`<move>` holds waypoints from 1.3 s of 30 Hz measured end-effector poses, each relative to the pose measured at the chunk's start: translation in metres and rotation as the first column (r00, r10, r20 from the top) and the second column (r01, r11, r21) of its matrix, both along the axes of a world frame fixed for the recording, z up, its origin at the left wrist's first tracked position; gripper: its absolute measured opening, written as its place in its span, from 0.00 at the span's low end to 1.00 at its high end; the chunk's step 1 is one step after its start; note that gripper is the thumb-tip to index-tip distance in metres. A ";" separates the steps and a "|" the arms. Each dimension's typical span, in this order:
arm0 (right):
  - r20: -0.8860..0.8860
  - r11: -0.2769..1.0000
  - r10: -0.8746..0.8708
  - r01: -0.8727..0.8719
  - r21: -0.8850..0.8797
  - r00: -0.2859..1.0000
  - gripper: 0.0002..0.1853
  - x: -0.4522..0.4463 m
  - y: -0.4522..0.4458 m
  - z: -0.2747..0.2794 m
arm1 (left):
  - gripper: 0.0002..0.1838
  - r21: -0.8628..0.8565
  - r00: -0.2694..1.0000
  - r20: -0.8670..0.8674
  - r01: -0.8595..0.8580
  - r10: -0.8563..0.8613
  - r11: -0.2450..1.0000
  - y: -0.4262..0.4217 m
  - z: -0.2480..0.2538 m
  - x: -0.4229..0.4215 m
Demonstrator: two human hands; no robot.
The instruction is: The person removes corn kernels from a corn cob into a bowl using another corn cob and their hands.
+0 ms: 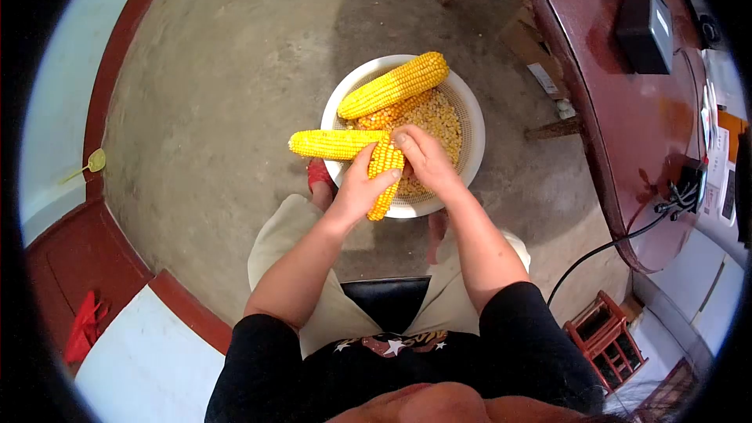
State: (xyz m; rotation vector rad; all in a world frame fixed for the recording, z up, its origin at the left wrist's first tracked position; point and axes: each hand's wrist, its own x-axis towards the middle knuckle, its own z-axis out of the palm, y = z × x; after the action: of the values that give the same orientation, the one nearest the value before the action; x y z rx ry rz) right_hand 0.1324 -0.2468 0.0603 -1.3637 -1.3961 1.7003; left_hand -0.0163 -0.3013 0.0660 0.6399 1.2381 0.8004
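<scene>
My left hand [359, 189] is wrapped round an ear of corn [382, 180], which points down toward my lap. At that ear's upper end my right hand [424, 160] is closed, its thumb pressed by the kernels and its other fingers partly hidden. A second ear of corn [327, 144] lies sideways, reaching past the left rim of a white basket [471, 133]. Across the far side of the basket rests a thicker ear [395, 84]. Loose yellow kernels [437, 121] cover the basket's bottom, and a more orange ear [381, 116] shows partly beneath the thick one.
The basket stands on a concrete floor [211, 110] between my feet. To the right is a dark red table [572, 8] bearing a black box [645, 27], with a cable [595, 252] hanging from it. A small wooden stool [605, 338] is at lower right.
</scene>
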 end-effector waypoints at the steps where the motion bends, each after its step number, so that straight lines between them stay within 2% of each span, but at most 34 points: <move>1: 0.000 1.000 0.000 0.000 0.000 1.000 0.17 0.001 0.000 0.001 | 0.37 0.000 1.000 0.000 0.000 0.000 1.000 -0.001 0.000 0.000; 3: 0.015 0.987 -0.018 0.020 -0.161 1.000 0.16 0.003 0.003 0.002 | 0.36 -0.016 1.000 -0.007 0.013 -0.013 1.000 -0.001 0.002 0.000; 4: 0.015 0.987 -0.014 0.016 -0.159 1.000 0.16 0.004 0.005 0.003 | 0.35 -0.020 1.000 -0.009 0.014 -0.015 1.000 0.000 0.004 0.000; 6: -0.038 0.929 -0.067 0.049 -0.366 0.997 0.17 0.007 0.007 0.004 | 0.36 0.141 0.987 -0.156 0.058 -0.036 0.988 0.000 0.005 0.002; 7: -0.043 0.931 -0.050 0.031 -0.365 0.998 0.17 0.008 0.005 0.000 | 0.36 0.142 0.987 -0.161 0.042 -0.019 0.989 -0.002 0.005 0.005; 9: 0.155 0.997 -0.005 0.018 -0.077 0.988 0.19 0.001 0.001 -0.009 | 0.36 0.220 0.845 -0.533 0.188 -0.043 0.957 -0.006 0.000 0.005; 10: 0.189 0.998 0.033 -0.023 -0.053 0.981 0.21 -0.002 0.000 -0.005 | 0.38 0.227 0.840 -0.540 0.207 -0.054 0.952 -0.004 0.001 0.005; 11: 0.189 0.998 0.031 -0.040 0.043 0.981 0.21 -0.004 0.001 -0.003 | 0.37 0.169 0.845 -0.526 0.221 -0.102 0.961 -0.005 0.005 0.005; 13: 0.137 0.998 0.030 -0.021 -0.064 0.990 0.19 -0.002 0.003 -0.003 | 0.37 0.250 0.843 -0.534 0.223 -0.059 0.942 -0.007 0.000 0.004; 14: 0.130 0.998 0.045 -0.038 -0.057 0.990 0.19 -0.005 0.002 -0.001 | 0.37 0.255 0.840 -0.541 0.210 -0.041 0.944 -0.009 0.001 0.001; 15: 0.149 0.999 0.042 -0.038 -0.028 0.988 0.19 -0.006 0.001 0.000 | 0.37 0.209 0.881 -0.468 0.189 -0.071 0.959 -0.008 0.005 0.000; 16: 0.173 1.000 0.027 -0.029 0.011 0.984 0.19 -0.004 0.001 0.004 | 0.38 0.174 0.917 -0.385 0.181 -0.102 0.968 -0.005 0.009 0.002; 17: 0.256 0.994 -0.041 0.013 0.109 0.966 0.22 -0.009 -0.005 0.012 | 0.38 0.187 0.917 -0.388 0.178 -0.093 0.966 -0.008 0.004 0.003; 18: 0.303 0.992 0.017 -0.053 0.112 0.953 0.25 0.000 -0.009 -0.017 | 0.39 0.137 0.923 -0.374 0.154 -0.093 0.978 -0.008 -0.002 0.004; 19: 0.317 0.990 -0.058 0.015 0.139 0.947 0.25 -0.005 -0.013 -0.006 | 0.39 0.158 0.917 -0.390 0.154 -0.082 0.975 -0.009 -0.001 0.006; 20: 0.324 0.951 -0.140 0.036 0.308 0.936 0.22 -0.004 -0.017 -0.027 | 0.38 0.235 0.941 -0.338 0.121 -0.036 0.964 -0.014 -0.020 0.007; 21: 0.242 0.982 -0.097 0.054 0.180 0.965 0.18 0.000 -0.012 -0.021 | 0.38 0.199 0.923 -0.375 0.165 -0.080 0.966 -0.010 0.004 0.006; 22: 0.182 0.966 -0.144 0.098 0.241 0.973 0.15 -0.002 -0.012 -0.017 | 0.39 0.208 0.920 -0.382 0.180 -0.089 0.961 -0.011 0.000 0.007; 23: 0.207 0.955 -0.155 0.093 0.281 0.966 0.15 -0.007 -0.008 -0.012 | 0.40 0.197 0.917 -0.390 0.167 -0.079 0.966 -0.009 -0.008 0.005; 24: 0.260 0.971 -0.108 0.047 0.234 0.960 0.15 -0.006 -0.008 -0.010 | 0.41 0.203 0.902 -0.424 0.178 -0.077 0.963 -0.009 -0.005 0.004; 25: 0.184 0.968 -0.113 0.066 0.244 0.976 0.15 -0.006 -0.010 -0.008 | 0.41 0.205 0.887 -0.456 0.190 -0.078 0.960 -0.009 0.001 0.004; 27: 0.176 0.979 -0.072 0.035 0.202 0.982 0.17 -0.002 -0.008 -0.014 | 0.41 0.197 0.871 -0.485 0.194 -0.076 0.961 -0.009 0.004 0.006; 28: 0.178 0.976 -0.073 0.033 0.217 0.981 0.17 -0.001 -0.008 -0.021 | 0.41 0.134 0.826 -0.549 0.240 -0.130 0.962 -0.006 0.008 0.004; 30: 0.095 0.997 -0.056 0.050 0.062 0.994 0.19 -0.004 -0.006 -0.026 | 0.41 0.132 0.780 -0.611 0.268 -0.134 0.954 -0.003 0.017 0.001; 31: 0.097 0.997 -0.055 0.048 0.067 0.994 0.19 -0.006 -0.006 -0.024 | 0.41 0.114 0.729 -0.669 0.296 -0.148 0.948 -0.003 0.022 0.001; 33: 0.253 0.988 0.011 -0.050 0.149 0.967 0.20 -0.011 -0.011 -0.015 | 0.41 0.107 0.731 -0.660 0.319 -0.173 0.942 -0.003 0.025 0.001; 35: 0.265 0.992 -0.013 -0.022 0.127 0.964 0.19 -0.014 -0.012 -0.003 | 0.41 0.156 0.760 -0.637 0.291 -0.129 0.944 -0.005 0.014 0.004; 37: 0.239 0.974 -0.087 0.033 0.224 0.967 0.18 -0.012 -0.013 -0.001 | 0.41 0.204 0.803 -0.589 0.262 -0.095 0.943 -0.006 -0.006 0.006; 38: 0.241 0.976 -0.088 0.035 0.213 0.967 0.18 -0.010 -0.012 -0.007 | 0.41 0.241 0.838 -0.542 0.226 -0.062 0.944 -0.010 -0.015 0.006; 39: 0.271 0.972 -0.081 0.016 0.234 0.959 0.18 -0.008 -0.008 -0.019 | 0.41 0.214 0.871 -0.480 0.226 -0.099 0.950 -0.007 0.001 0.004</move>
State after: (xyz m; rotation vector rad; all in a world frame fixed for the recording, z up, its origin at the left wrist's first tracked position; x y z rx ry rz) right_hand 0.1247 -0.2548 0.0413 -1.5324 -1.6419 1.3023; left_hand -0.0125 -0.3078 0.0671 1.1952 1.4959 0.6932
